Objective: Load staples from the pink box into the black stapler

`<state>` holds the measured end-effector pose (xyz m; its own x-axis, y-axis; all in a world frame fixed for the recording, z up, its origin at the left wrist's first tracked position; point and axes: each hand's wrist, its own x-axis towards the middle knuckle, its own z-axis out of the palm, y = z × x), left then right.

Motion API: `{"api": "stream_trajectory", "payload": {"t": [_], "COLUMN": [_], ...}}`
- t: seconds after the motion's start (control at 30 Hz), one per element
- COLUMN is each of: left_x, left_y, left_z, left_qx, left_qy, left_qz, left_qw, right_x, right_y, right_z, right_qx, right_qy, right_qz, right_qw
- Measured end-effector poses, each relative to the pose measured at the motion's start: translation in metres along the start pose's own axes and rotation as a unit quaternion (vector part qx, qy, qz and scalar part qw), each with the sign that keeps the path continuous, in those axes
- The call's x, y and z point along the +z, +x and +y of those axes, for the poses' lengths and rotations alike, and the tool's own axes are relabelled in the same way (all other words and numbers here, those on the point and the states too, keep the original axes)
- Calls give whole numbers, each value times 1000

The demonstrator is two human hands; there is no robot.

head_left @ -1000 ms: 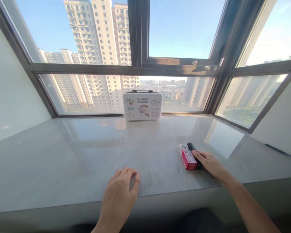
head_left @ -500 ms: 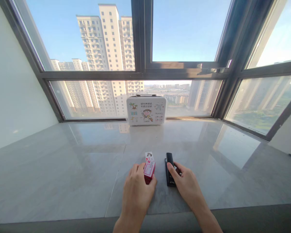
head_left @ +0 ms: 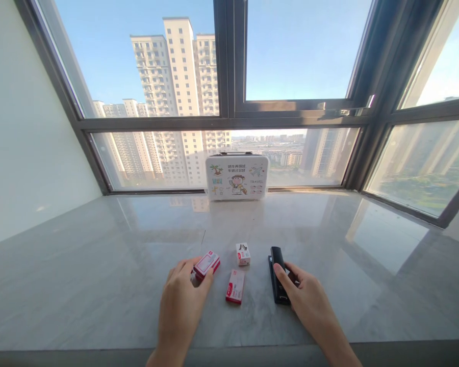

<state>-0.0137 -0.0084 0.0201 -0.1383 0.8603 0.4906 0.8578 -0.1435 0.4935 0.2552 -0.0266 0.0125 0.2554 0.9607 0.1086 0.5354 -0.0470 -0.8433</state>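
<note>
My left hand [head_left: 181,300] pinches a small red-and-white box [head_left: 206,264] at its near end, holding it just over the grey stone sill [head_left: 99,275]. A second red box [head_left: 235,293] lies flat to its right, and a small white box [head_left: 243,253] stands behind that. My right hand [head_left: 308,300] rests on the sill with its fingers around the near end of a black stapler [head_left: 278,274], which lies pointing away from me.
A white tin case [head_left: 237,177] with cartoon print and a handle stands at the back against the window frame [head_left: 229,122]. A white wall [head_left: 26,153] bounds the left side. The sill's front edge [head_left: 229,346] runs just below my wrists.
My left hand has drawn one red box off to the left, leaving a second red box and the white box apart on the sill. My right hand stays at the stapler.
</note>
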Motion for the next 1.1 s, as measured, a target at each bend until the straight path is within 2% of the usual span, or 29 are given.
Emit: {"api": "stream_trajectory", "payload": {"t": [0.1, 0.23, 0.3, 0.37, 0.43, 0.53, 0.63, 0.77, 0.83, 0.9, 1.0, 1.1], "left_x": [-17, -31, -33, -30, -23, -6, 14, 27, 23, 14, -2, -10], "left_y": [-14, -31, -35, -35, -33, -27, -18, -14, -18, -23, -29, -31], "left_z": [-16, -45, -47, -33, -4, 45, 71, 66, 58, 52, 48, 43], "left_qx": [-14, -51, -62, -43, 8, 87, 85, 62, 39, 30, 80, 159], "left_qy": [33, 120, 152, 153, 119, 42, 20, 15, 17, 9, -33, -72], "left_qz": [49, 7, -1, 18, 17, -79, -132, -135, -131, -153, -213, -253], "left_qw": [998, 991, 987, 987, 993, 992, 987, 989, 991, 988, 973, 952], "right_x": [0, 2, 3, 3, 4, 6, 6, -4, -15, -26, -30, -16], "right_y": [-1, 0, 0, -1, -2, -4, -6, -7, -4, 1, 9, 11], "right_z": [-1, 1, 1, 0, -2, -4, -4, -1, -1, -4, -17, -36], "right_qx": [3, 0, -2, -6, -11, -15, -16, -19, -51, -100, -158, -190], "right_qy": [-8, -24, -30, -37, -41, -42, -42, -55, -66, -79, -96, -83], "right_qz": [-1, 9, 18, 23, 23, 22, 16, -12, -31, -51, -73, -95], "right_qw": [1000, 1000, 999, 999, 999, 999, 999, 998, 996, 991, 980, 974]}}
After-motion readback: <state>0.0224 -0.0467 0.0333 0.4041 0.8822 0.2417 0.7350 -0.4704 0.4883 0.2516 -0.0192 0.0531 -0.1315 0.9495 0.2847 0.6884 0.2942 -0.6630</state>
